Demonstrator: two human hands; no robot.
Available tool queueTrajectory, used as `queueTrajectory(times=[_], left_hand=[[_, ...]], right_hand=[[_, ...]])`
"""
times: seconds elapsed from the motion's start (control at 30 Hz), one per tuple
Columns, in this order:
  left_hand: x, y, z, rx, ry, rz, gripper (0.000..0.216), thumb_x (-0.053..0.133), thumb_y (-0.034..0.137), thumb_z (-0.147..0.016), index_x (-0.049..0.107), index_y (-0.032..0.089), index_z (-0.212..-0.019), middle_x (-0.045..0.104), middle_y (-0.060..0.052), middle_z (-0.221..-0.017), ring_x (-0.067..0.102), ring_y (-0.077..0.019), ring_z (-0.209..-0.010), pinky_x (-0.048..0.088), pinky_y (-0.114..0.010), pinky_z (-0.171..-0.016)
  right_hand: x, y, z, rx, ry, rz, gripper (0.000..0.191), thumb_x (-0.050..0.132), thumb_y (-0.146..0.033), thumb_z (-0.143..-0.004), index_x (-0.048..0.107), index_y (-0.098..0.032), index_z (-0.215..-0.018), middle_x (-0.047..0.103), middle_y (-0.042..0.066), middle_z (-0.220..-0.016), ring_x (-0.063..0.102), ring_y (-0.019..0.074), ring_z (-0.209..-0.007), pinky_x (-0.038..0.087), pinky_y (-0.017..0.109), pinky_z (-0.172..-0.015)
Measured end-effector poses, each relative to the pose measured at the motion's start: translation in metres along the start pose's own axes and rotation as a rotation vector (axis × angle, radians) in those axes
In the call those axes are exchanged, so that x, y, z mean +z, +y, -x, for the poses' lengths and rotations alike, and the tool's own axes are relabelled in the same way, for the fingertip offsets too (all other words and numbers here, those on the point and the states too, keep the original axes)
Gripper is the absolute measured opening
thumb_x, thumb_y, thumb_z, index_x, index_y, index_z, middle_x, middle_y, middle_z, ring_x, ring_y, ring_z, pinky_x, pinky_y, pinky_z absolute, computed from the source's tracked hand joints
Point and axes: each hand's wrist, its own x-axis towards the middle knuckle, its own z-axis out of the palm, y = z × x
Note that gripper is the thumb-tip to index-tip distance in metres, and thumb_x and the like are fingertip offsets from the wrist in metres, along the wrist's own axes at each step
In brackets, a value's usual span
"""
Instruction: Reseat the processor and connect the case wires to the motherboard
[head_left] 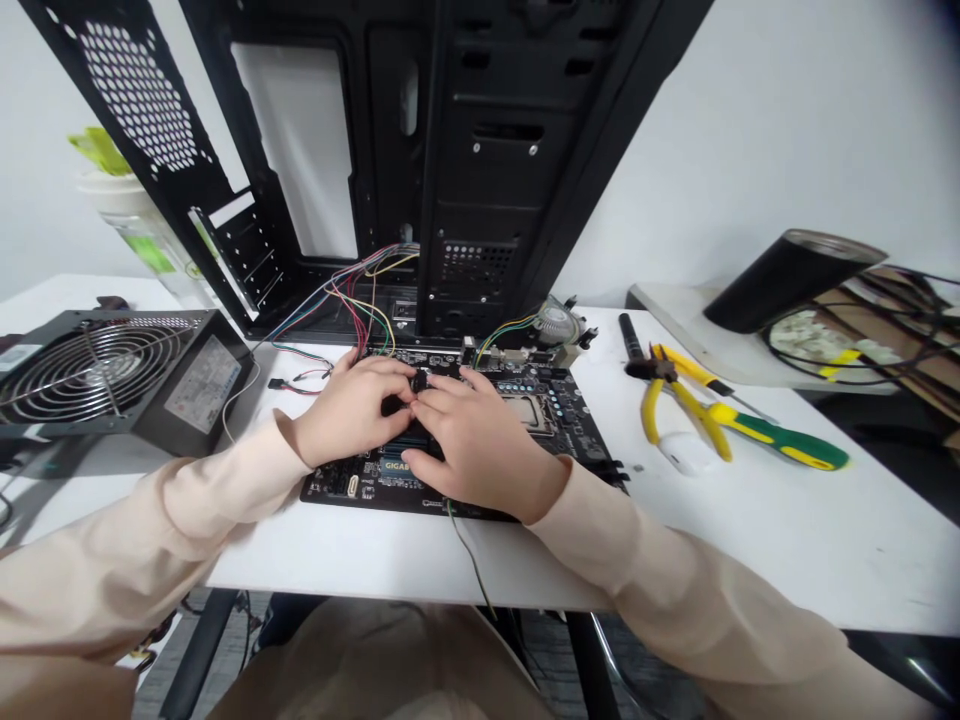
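My left hand (360,408) and my right hand (480,435) meet over a black motherboard (581,425) lying flat on the white table. A small black part (419,381) shows at the fingertips of both hands; its kind is too small to tell. The left fingers curl in a pinch beside it. My right fingers bend against the same spot, with the thumb lower down near the lettered blue heatsink (396,466). To the right of my right hand, the metal CPU socket (529,412) is partly visible. Thin coloured wires (367,290) run from the case to behind my left hand.
The black computer case (487,180) stands behind the board. A power supply (187,385) sits at left, before a clear bottle (142,230). Yellow-handled pliers (679,400), a green screwdriver (780,437) and a CPU fan (559,325) lie rightward. A black cylinder (795,280) rests on a shelf.
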Motion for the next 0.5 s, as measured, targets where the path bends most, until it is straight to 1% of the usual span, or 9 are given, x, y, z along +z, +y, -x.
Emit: queueTrajectory(times=[0.2, 0.33, 0.5], left_hand=[[-0.0003, 0.0, -0.0002, 0.008, -0.005, -0.016, 0.014, 0.056, 0.031, -0.08, 0.067, 0.023, -0.085, 0.066, -0.006, -0.125, 0.054, -0.0277, -0.125, 0.02, -0.062, -0.111], [-0.001, 0.0011, -0.0003, 0.012, -0.008, -0.024, 0.013, 0.055, 0.03, -0.079, 0.065, 0.023, -0.085, 0.067, -0.006, -0.124, 0.055, -0.0268, -0.124, 0.02, -0.062, -0.111], [-0.0016, 0.0021, -0.0001, 0.012, -0.015, -0.035, 0.012, 0.055, 0.03, -0.079, 0.064, 0.022, -0.082, 0.066, -0.007, -0.125, 0.055, -0.0279, -0.124, 0.02, -0.062, -0.111]], right_hand=[[-0.0029, -0.0019, -0.0011, -0.004, -0.018, 0.022, 0.047, 0.056, -0.04, -0.087, 0.065, -0.007, -0.118, 0.069, 0.014, -0.113, 0.051, 0.0294, -0.12, 0.021, 0.05, -0.115], [-0.0025, -0.0028, -0.0034, -0.024, -0.025, 0.063, 0.047, 0.055, -0.04, -0.088, 0.065, -0.004, -0.116, 0.068, 0.016, -0.111, 0.054, 0.0282, -0.115, 0.021, 0.05, -0.114], [-0.0013, -0.0039, -0.0058, -0.045, -0.024, 0.088, 0.045, 0.054, -0.039, -0.088, 0.068, -0.003, -0.111, 0.069, 0.016, -0.106, 0.057, 0.0285, -0.109, 0.021, 0.05, -0.115]])
